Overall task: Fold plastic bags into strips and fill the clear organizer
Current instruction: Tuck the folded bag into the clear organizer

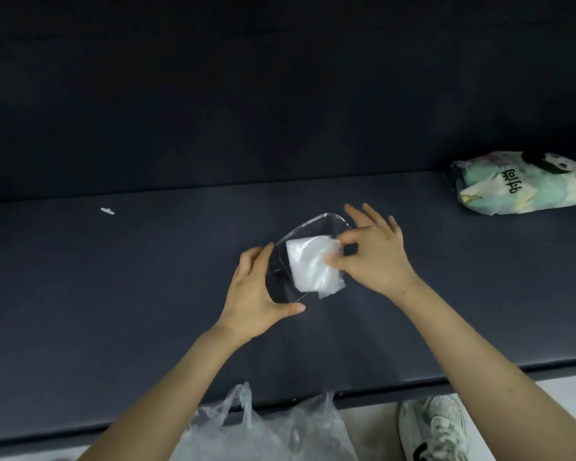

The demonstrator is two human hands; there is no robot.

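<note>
Item: folded plastic bag (310, 264), white and translucent, flattened to a short wide strip. It lay across the open top of the clear organizer (316, 223), its near-right corner overhanging the rim; whether it had reached the bottom could not be told.

Container: clear organizer, a shallow rounded-corner tub of transparent plastic, at the middle of the dark surface (113, 311). Whether it sat flat or tipped could not be told.

Left grip (256, 294): a bare hand, closed around the organizer's left end, thumb along the near edge, fingers curled over the far side.

Right grip (376, 254): a bare hand, thumb and forefinger pinching the right edge of the folded plastic bag, the other fingers spread and raised over the organizer's far right corner.

Stock: loose plastic bags (263, 434), clear, with handle loops, bunched at the near edge of the surface between the two forearms.

Other: printed bag (526, 184), pale green and white with dark lettering, stuffed, at the far right of the surface, well apart from the organizer. Small white scrap (107, 211) at the far left. White shoe (436, 430) on the pale floor (562, 410), lower right.
</note>
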